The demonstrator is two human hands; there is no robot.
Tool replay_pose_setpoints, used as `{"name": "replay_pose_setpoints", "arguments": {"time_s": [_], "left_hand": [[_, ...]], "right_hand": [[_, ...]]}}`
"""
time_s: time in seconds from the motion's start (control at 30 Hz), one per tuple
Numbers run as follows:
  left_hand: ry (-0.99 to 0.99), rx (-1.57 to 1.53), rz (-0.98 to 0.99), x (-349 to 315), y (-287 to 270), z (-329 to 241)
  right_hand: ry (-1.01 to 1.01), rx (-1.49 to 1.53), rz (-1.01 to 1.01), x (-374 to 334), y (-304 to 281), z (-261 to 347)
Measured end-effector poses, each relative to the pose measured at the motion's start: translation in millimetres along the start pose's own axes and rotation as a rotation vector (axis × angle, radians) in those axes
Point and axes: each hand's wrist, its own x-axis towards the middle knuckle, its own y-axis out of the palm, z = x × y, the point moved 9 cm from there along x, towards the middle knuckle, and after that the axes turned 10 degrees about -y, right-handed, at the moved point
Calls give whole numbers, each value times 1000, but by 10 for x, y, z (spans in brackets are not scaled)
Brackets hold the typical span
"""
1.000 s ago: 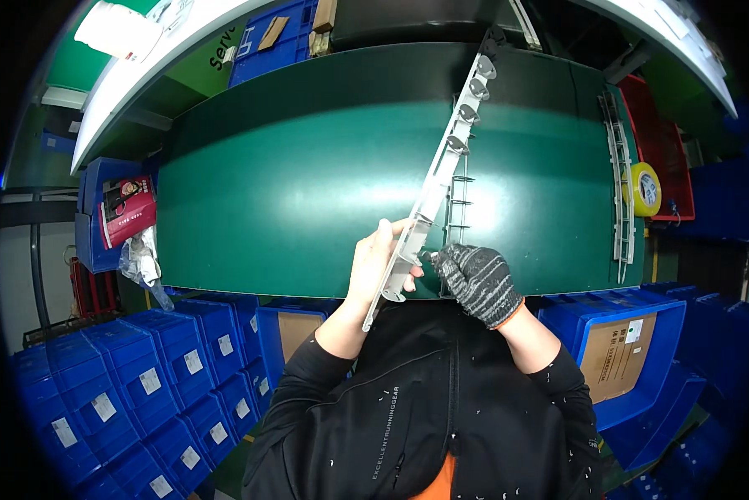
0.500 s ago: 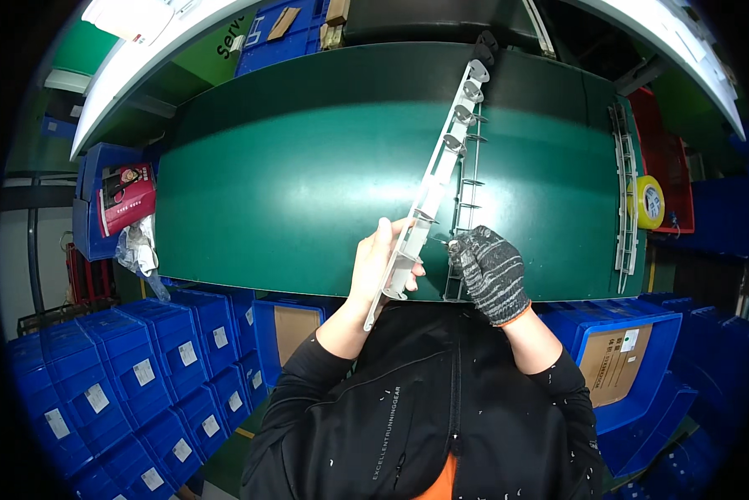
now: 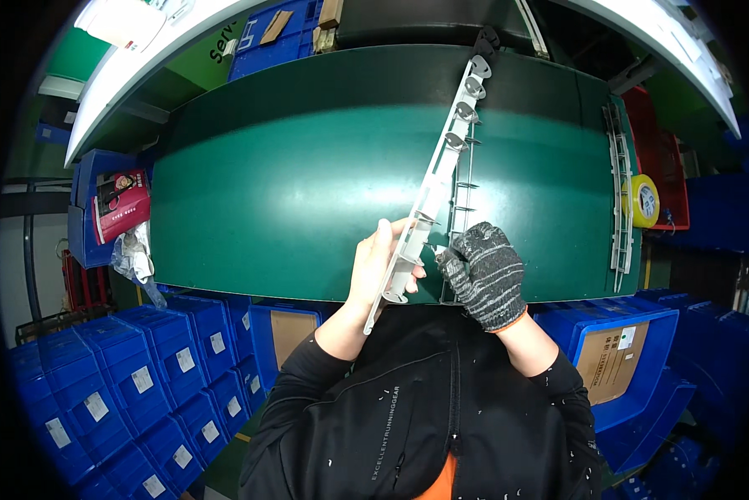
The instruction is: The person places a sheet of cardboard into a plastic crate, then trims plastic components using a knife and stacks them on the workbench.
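The strip (image 3: 432,192) slants over the bench (image 3: 308,208), its near end past the edge and above the jacket (image 3: 391,375), its far end by the back edge. The bare left hand (image 3: 373,265) has it gripped near the close end, thumb on one side and fingers curled beneath; the gloved right hand (image 3: 484,275) is drawn into a pinch just beside it, on a small piece (image 3: 440,249) too blurred to identify. The strip looks light and fairly stiff lengthwise, smooth enough to slip in a bare palm, and its upright fins (image 3: 456,142) probably bend or snap easily, so the plain edges between them are the better hold. A thin rack (image 3: 466,184) lies close under its right side and could snag the fins. Farther right lie more parts (image 3: 617,167), tape (image 3: 644,201) and a red bin (image 3: 664,158); on the left, a bag (image 3: 123,212) sits well apart.
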Motion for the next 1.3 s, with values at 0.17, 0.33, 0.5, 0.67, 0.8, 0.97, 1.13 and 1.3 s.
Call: {"name": "replay_pose_setpoints", "arguments": {"time_s": [0.17,0.33,0.5,0.67,0.8,0.97,1.13,1.3], "left_hand": [[0,8,19,39,7,-40],[-3,-15,17,95,-103,-59],[13,-24,7,182,-252,-74],[-7,15,-131,511,-610,302],[4,126,-219,811,-672,690],[-73,369,-113,558,-394,626],[-20,709,-344,468,502,207],[436,359,-220,336,1850,-782]], "right_hand": [[68,86,15,15,60,-29],[92,48,-37,106,70,-143],[165,133,-111,87,139,-376],[411,-44,208,-162,659,-1104],[552,-158,417,-206,798,-1436],[143,-172,69,-75,687,-1318],[-3,-296,-35,-701,-732,-1412],[-105,-239,-73,-1211,-1468,-1216]]}}
